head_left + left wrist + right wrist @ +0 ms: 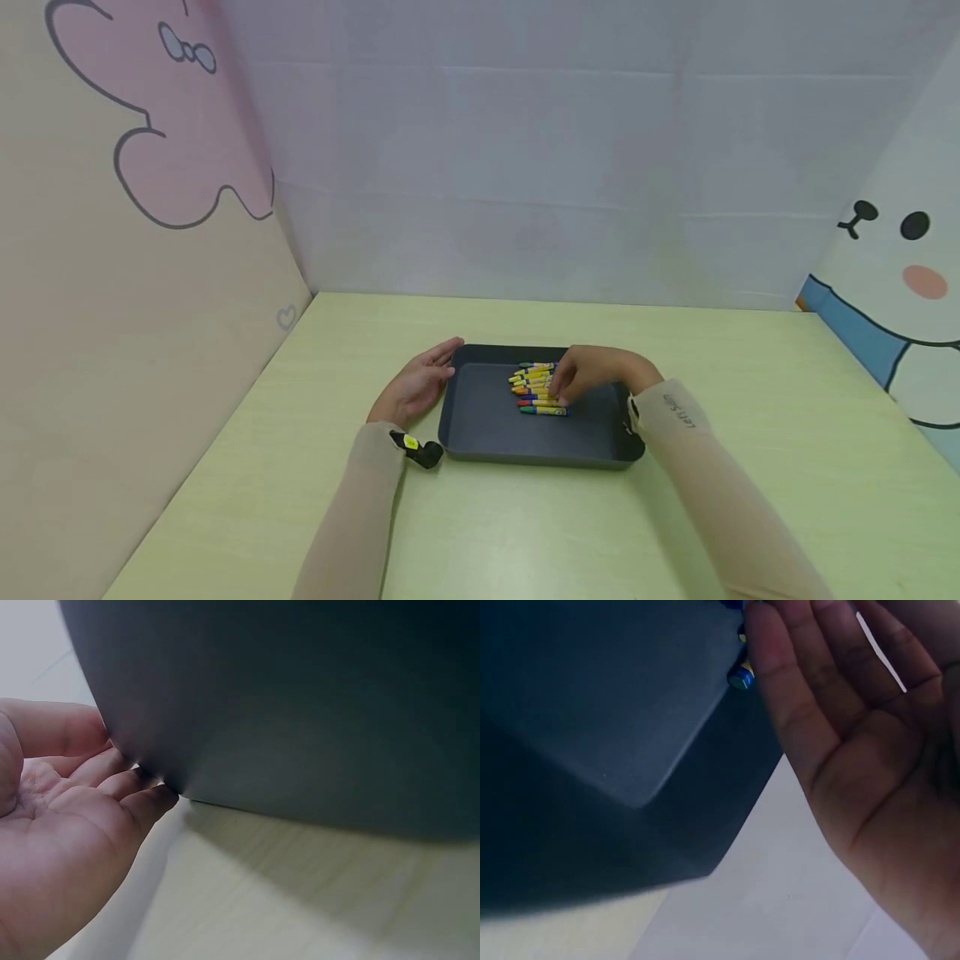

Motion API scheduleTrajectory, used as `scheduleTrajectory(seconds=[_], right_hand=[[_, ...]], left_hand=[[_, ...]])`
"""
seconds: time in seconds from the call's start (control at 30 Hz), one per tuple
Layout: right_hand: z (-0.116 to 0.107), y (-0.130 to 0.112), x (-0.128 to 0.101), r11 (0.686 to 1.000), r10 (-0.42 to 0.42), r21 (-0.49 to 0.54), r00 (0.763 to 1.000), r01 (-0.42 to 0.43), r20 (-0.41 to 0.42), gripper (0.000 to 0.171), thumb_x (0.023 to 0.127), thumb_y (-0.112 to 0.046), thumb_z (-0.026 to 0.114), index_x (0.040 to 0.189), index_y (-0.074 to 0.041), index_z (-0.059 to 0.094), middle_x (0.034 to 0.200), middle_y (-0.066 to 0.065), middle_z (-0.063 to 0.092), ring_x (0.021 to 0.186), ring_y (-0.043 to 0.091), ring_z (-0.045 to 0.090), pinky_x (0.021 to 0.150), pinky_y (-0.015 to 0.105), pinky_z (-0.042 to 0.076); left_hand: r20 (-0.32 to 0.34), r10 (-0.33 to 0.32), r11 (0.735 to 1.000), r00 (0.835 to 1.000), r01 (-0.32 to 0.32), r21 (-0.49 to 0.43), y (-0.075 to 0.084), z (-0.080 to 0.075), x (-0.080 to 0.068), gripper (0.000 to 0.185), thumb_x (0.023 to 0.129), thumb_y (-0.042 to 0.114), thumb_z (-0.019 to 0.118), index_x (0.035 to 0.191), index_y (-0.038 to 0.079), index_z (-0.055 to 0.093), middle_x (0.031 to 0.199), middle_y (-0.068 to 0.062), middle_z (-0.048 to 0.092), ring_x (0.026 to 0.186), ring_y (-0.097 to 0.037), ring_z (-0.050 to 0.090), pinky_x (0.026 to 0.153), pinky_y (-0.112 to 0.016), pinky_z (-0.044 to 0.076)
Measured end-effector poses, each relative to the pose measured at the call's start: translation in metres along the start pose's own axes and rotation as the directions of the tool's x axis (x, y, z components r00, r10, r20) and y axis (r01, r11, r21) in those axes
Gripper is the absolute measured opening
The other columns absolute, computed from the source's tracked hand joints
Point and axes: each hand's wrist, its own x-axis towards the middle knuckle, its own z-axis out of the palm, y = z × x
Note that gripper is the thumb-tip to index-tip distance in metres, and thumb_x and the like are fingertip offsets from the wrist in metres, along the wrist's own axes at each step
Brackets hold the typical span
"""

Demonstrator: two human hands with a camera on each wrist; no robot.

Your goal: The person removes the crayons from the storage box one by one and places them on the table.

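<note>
Crayons [534,388] lie side by side in tray [480,425], near its middle, toward far wall. Your left hand [418,385] touches tray's left rim, fingers nearly straight; your right hand [600,368] reaches inside tray over crayons' right ends; whether its fingers pinch one, cannot tell. Risk: row could roll apart if your fingertips push unevenly; tray could slide if your left hand presses sideways. Count: one tray, two hands, at least seven crayons, some partly hidden.

Smooth matt tray [483,429], paper-looking crayon wrappers [546,411]
The tabletop [525,533] shows wood grain and soft sheen; the sleeves [358,508] look like matt cloth, the backdrop [487,167] like creased fabric
</note>
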Motion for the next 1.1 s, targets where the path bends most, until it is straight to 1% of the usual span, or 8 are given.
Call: scheduleTrajectory(seconds=[0.1,0.33,0.47,0.57,0.77,0.93,1.03,1.1], right_hand=[[0.003,0.001,0.002,1.000,-0.002,-0.019,1.000,0.002,0.007,0.019,0.084,-0.008,0.072,0.103,-0.005,0.074,0.101,0.006,0.073,0.085,0.010,0.066,0.078,0.029,0.053],[0.010,0.000,0.006,0.995,0.030,-0.090,1.000,-0.029,0.002,0.016,0.084,-0.012,0.074,0.100,-0.012,0.074,0.096,-0.001,0.071,0.081,0.008,0.062,0.074,0.027,0.051],[0.013,-0.004,0.008,0.991,0.039,-0.128,0.999,-0.039,-0.007,0.016,0.082,-0.010,0.075,0.098,-0.013,0.073,0.092,-0.001,0.070,0.078,0.008,0.060,0.072,0.026,0.050],[0.015,-0.007,0.010,0.987,0.060,-0.148,0.998,-0.062,-0.019,0.015,0.081,-0.010,0.075,0.095,-0.013,0.073,0.088,-0.002,0.068,0.075,0.009,0.059,0.070,0.025,0.050],[0.019,-0.013,0.014,0.975,0.099,-0.195,0.994,-0.106,-0.047,0.012,0.079,-0.010,0.078,0.088,-0.015,0.072,0.083,-0.002,0.067,0.072,0.010,0.057,0.067,0.026,0.049],[0.021,-0.016,0.014,0.971,0.123,-0.198,0.991,-0.133,-0.061,0.012,0.078,-0.009,0.079,0.086,-0.015,0.072,0.082,-0.003,0.067,0.071,0.010,0.058,0.066,0.027,0.050],[0.021,-0.016,0.014,0.970,0.129,-0.196,0.989,-0.140,-0.066,0.012,0.078,-0.008,0.078,0.085,-0.015,0.072,0.081,-0.004,0.066,0.071,0.010,0.058,0.066,0.027,0.050],[0.021,-0.016,0.014,0.970,0.125,-0.201,0.990,-0.135,-0.065,0.012,0.078,-0.007,0.078,0.086,-0.015,0.073,0.081,-0.004,0.067,0.071,0.010,0.059,0.066,0.027,0.050]], left_hand=[[-0.007,-0.007,1.000,1.000,0.007,-0.005,0.000,0.001,0.000,0.064,0.093,-0.017,0.036,0.152,0.001,0.022,0.162,-0.008,0.012,0.149,-0.018,0.004,0.095,-0.016,0.035],[-0.006,-0.018,1.000,1.000,0.018,0.010,0.001,0.000,0.001,0.062,0.094,-0.015,0.035,0.152,0.001,0.023,0.162,-0.008,0.012,0.149,-0.018,0.006,0.097,-0.019,0.036],[-0.001,-0.025,1.000,1.000,0.025,0.001,0.001,-0.001,0.001,0.062,0.093,-0.016,0.035,0.152,0.001,0.023,0.162,-0.008,0.012,0.149,-0.018,0.006,0.092,-0.018,0.038],[0.006,-0.029,1.000,1.000,0.029,-0.006,0.001,-0.002,0.001,0.062,0.093,-0.016,0.036,0.152,0.000,0.023,0.162,-0.008,0.012,0.149,-0.018,0.007,0.090,-0.017,0.038],[0.016,-0.023,1.000,1.000,0.023,0.012,0.001,-0.004,0.003,0.063,0.093,-0.016,0.036,0.152,0.000,0.023,0.163,-0.008,0.009,0.149,-0.018,0.004,0.087,-0.016,0.039],[0.035,-0.024,1.000,0.999,0.024,0.010,0.002,-0.004,0.003,0.063,0.093,-0.016,0.037,0.152,0.001,0.022,0.163,-0.007,0.008,0.149,-0.018,0.004,0.086,-0.016,0.038],[0.049,-0.024,1.000,0.999,0.023,0.011,0.002,-0.004,0.003,0.063,0.094,-0.015,0.036,0.152,0.001,0.022,0.163,-0.007,0.007,0.149,-0.018,0.004,0.088,-0.017,0.038],[0.049,-0.026,1.000,0.998,0.025,0.011,0.002,-0.004,0.003,0.062,0.093,-0.015,0.036,0.152,0.001,0.022,0.163,-0.007,0.008,0.149,-0.019,0.006,0.091,-0.017,0.037]])
